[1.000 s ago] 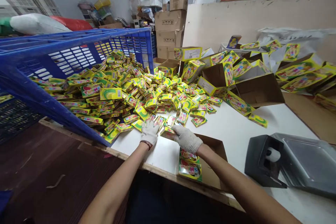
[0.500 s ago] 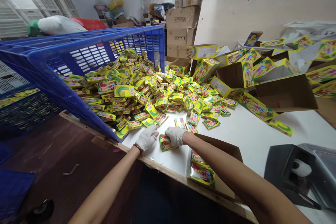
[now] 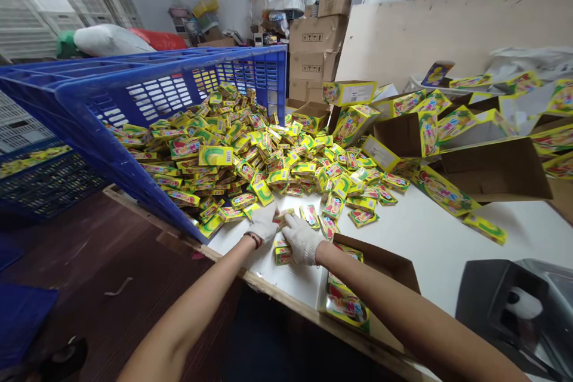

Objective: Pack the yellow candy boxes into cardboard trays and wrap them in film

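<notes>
Both my hands wear white knit gloves and meet at the near edge of a big pile of small yellow-green packets [image 3: 250,155]. My left hand [image 3: 264,225] pinches a packet at the pile's front. My right hand [image 3: 302,240] is closed over a short stack of packets [image 3: 283,252] standing on the white table [image 3: 430,233]. Just right of my right wrist lies an open cardboard box [image 3: 380,259] with a yellow printed side and several packets inside.
A tipped blue plastic crate [image 3: 111,107] spills the packets from the left. Empty printed cartons [image 3: 403,131] and brown boxes [image 3: 496,167] crowd the right rear. A dark tape dispenser [image 3: 514,310] sits at the near right. Stacked cardboard boxes [image 3: 316,51] stand behind.
My hands gathered packets from the pile's edge and drew them together into a small stack; the left hand has reached back to the pile. The camera view shifted slightly right.
</notes>
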`<state>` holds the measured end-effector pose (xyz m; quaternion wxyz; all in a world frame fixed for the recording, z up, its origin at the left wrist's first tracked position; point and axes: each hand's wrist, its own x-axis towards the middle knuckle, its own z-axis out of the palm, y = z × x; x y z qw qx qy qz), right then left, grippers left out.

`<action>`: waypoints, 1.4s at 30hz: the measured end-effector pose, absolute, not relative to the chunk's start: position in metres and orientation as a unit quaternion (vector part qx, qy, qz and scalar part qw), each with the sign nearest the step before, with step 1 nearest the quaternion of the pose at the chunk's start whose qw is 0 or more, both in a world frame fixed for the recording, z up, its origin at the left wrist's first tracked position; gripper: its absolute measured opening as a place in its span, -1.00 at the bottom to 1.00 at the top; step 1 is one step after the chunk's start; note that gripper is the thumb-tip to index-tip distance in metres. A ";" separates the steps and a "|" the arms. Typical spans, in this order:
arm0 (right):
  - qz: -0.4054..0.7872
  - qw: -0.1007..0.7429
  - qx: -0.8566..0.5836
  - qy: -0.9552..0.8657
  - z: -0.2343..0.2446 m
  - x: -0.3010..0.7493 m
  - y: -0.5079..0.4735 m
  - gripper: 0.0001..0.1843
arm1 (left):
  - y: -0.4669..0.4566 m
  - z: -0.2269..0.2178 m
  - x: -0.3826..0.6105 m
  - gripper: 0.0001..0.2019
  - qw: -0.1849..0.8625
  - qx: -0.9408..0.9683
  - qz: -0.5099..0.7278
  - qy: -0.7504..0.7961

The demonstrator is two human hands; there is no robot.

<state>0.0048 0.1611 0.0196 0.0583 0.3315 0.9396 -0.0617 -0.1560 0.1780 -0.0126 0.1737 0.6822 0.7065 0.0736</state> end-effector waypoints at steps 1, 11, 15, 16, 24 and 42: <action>-0.073 0.057 0.328 0.940 0.019 0.004 0.164 -0.39 | 0.171 -0.012 -0.160 -0.71 0.181 0.689 0.076 0.697; -0.122 0.074 0.323 0.936 0.008 0.004 0.148 -0.35 | 0.180 -0.008 -0.183 -0.53 0.118 0.605 0.095 0.782; -0.159 0.071 0.348 0.921 0.002 0.004 0.141 -0.38 | 0.188 -0.004 -0.187 -0.70 0.159 0.581 0.151 0.784; -0.168 0.069 0.355 0.917 0.002 0.004 0.140 -0.45 | 0.186 -0.002 -0.190 -0.70 0.172 0.578 0.176 0.778; -0.091 -0.015 0.321 0.943 0.019 -0.007 0.141 -0.42 | 0.126 -0.023 -0.189 -0.75 0.347 0.546 0.364 0.670; -0.223 -0.016 0.408 0.885 0.059 0.020 0.135 -0.15 | 0.099 -0.034 -0.131 -0.43 0.262 0.397 0.577 0.664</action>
